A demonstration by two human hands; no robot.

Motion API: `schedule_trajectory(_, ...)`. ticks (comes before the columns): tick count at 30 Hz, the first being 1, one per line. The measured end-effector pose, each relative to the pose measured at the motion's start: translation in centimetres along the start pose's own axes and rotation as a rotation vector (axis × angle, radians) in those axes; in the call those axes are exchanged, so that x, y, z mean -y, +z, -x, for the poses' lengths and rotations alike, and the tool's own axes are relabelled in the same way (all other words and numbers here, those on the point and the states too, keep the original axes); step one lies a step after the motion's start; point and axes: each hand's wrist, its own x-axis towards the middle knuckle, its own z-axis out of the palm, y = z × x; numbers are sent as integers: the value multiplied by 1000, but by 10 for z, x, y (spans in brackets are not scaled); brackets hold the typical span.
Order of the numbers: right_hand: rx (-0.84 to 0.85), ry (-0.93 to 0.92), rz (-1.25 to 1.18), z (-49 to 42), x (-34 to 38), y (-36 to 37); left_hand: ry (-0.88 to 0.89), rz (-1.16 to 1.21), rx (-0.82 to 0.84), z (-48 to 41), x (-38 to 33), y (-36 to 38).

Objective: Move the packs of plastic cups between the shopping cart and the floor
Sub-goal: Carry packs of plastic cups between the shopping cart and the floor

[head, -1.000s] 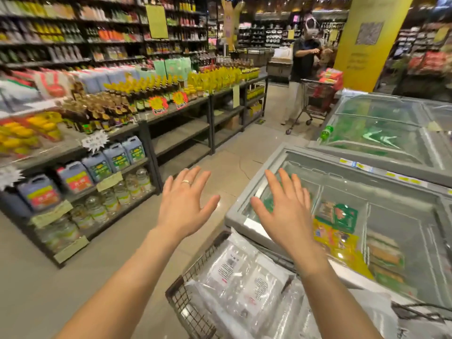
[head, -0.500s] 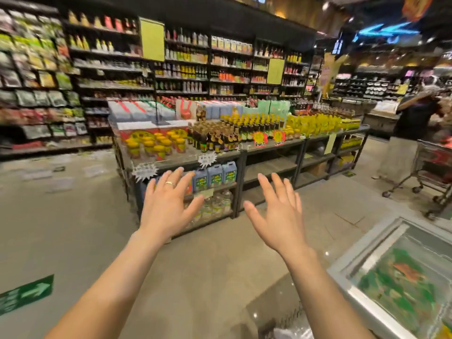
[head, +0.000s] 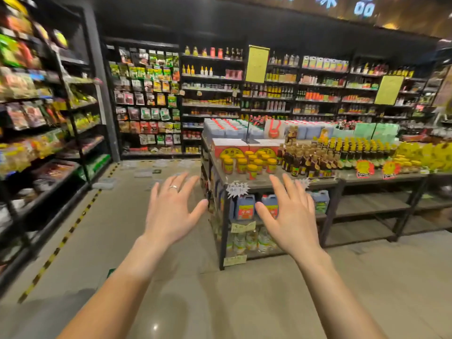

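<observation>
While left hand [head: 171, 211] and right hand [head: 291, 216] spread, labels [head: 237, 189] blur.

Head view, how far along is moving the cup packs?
Done: clear packs seem to lie far off on the floor, too blurred to confirm. In hand: nothing; the left hand and right hand are raised, open and empty. Left: unclear, since no shopping cart shows here.

VIEW: swung left | OUT OF FRAME: wire shopping cart with clear packs of plastic cups; glass-lidded chest freezer, lower right; person with a second cart, right edge | SHIFTED: grey two-tier display table [head: 411, 176] of jars and bottles, left to centre right | NEW: black rack of snack packets [head: 77, 143], left edge
</observation>
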Motion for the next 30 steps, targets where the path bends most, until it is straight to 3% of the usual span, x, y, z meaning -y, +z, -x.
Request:
schedule_trajectory(13,66,-187,-173,-134,80,149,-229,-156,18,-70,144,42)
schedule_trajectory(30,96,-354,-258,-428,128,337,-322,-274,-57,-305,269,156)
